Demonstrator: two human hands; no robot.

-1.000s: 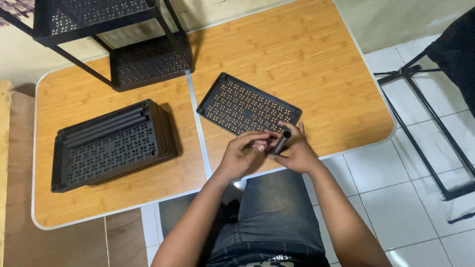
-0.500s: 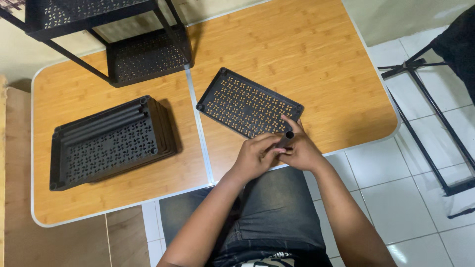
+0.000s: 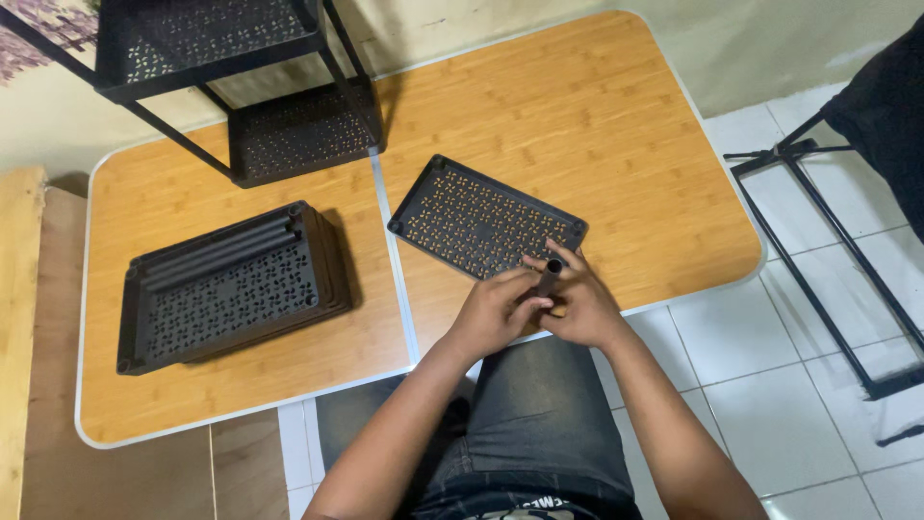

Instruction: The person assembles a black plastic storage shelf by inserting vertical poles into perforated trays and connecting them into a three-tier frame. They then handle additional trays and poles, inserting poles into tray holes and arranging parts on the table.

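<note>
Both my hands meet at the near edge of the wooden table [image 3: 597, 116], over my lap. My left hand [image 3: 496, 313] and my right hand [image 3: 577, 303] are closed together around a short black tube [image 3: 549, 277], which stands tilted between my fingers with its open end up. The fingers of both hands wrap the tube; its lower part is hidden in my grip.

Just beyond my hands a single black perforated tray [image 3: 481, 220] lies flat on the table, turned at an angle to the table edge. My right fingertips are at or just over its near corner; I cannot tell whether they touch it.

To the left, well apart from my hands, a stack of like black trays [image 3: 226, 284] rests on the table, with several black rods lying along its top edge.

At the far left of the table stands a black frame rack [image 3: 221, 77] with two perforated shelves fitted.

On the tiled floor [image 3: 770, 404] to the right stands a black metal stand [image 3: 828, 241].
</note>
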